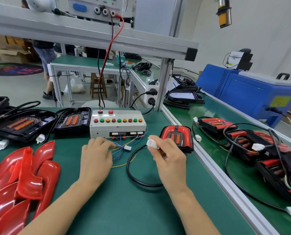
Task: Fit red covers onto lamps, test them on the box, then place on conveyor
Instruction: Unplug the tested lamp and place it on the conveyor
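Observation:
A grey test box (118,123) with a row of red, green and yellow buttons stands at the middle of the green bench. Thin coloured wires run from its front to a small white plug (127,147). My left hand (97,158) pinches those wires just left of the plug. My right hand (166,155) holds a white connector (152,143) on the end of a black cable (133,173). That cable leads to a lamp with a red cover (176,136), lying right of the box. Loose red covers (21,175) are piled at the left.
Two uncovered black lamps (21,124) (73,120) lie left of the box. On the conveyor belt (229,160) at the right lie several covered lamps (260,146) with tangled cables. A blue machine (250,94) stands behind the belt. A person stands in the far aisle.

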